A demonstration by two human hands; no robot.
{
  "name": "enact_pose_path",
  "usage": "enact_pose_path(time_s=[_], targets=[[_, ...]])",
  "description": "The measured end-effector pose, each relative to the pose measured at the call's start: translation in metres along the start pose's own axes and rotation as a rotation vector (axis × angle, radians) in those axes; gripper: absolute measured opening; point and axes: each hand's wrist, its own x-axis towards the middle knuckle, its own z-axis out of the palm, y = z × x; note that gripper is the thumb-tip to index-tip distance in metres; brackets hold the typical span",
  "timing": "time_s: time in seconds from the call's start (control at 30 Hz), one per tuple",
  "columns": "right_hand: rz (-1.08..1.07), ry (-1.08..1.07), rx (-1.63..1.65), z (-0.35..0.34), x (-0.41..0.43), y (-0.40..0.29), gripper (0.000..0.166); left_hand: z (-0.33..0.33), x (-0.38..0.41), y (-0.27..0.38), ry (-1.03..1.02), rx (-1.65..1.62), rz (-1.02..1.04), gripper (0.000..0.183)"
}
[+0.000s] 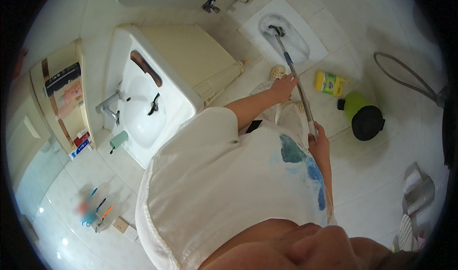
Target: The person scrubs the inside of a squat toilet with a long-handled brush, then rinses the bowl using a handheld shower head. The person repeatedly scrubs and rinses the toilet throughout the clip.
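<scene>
My left hand [285, 87] is on the middle of a long metal brush handle [303, 98], its fingertips at the pole. Lower down, my right hand [318, 141] grips the pale end of the same handle. The handle slants away from me to a dark brush head [277, 30], which rests inside the basin of a white squat toilet [302, 49]. Whitish suds or water lie around the brush head. Beside the toilet, a yellow bottle [328, 83] with a green label lies on the floor tiles. My feet, in beige clogs [277, 72], are partly hidden by my legs and arm.
A green bin with a black lid [368, 123] stands right of the bottle. At left, a white washbasin [143, 126] holds a dark object, with a brown-handled item [146, 68] on its rim. A grey hose [404, 67] loops at the right wall. A valve [211, 5] projects near the toilet.
</scene>
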Motion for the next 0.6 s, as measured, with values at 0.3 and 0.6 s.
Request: enact_pose_path(time_s=[0.3, 0.6], targets=[[0.516, 0.108, 0.689, -0.12, -0.147, -0.085, 0.046, -0.016, 0.002, 0.089, -0.067, -0.044, 0.511, 0.02], [0.716, 0.223, 1.381, -0.093, -0.118, -0.033, 0.048, -0.01, 0.007, 0.085, -0.04, -0.098, 0.409, 0.029]])
